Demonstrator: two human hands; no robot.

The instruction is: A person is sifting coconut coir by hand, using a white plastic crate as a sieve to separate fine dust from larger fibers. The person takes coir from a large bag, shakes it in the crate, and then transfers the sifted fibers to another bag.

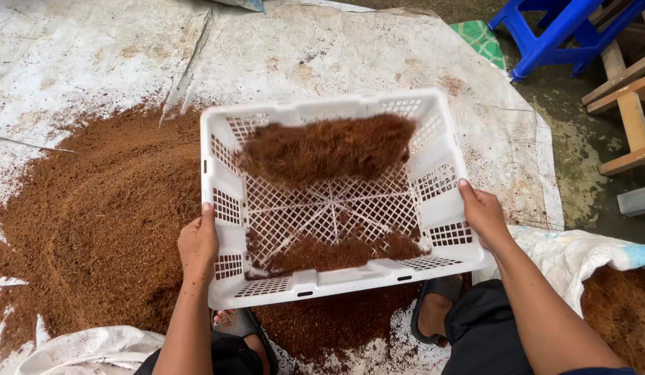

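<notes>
A white plastic lattice basket (433, 156) is held up over the ground between both hands. My left hand (198, 244) grips its left wall and my right hand (481, 210) grips its right wall. Inside, a clump of reddish-brown fibrous husk (329, 147) lies against the far side and a smaller patch (322, 253) rests along the near edge. The grid bottom shows bare in the middle.
A wide heap of fine brown husk powder (93, 222) covers a white tarp (322, 48) below and to the left. A white sack (586, 253) of fibre lies at right. A blue plastic stool (555, 31) and wooden frame (631, 94) stand at the far right. My sandalled feet (433, 309) are below the basket.
</notes>
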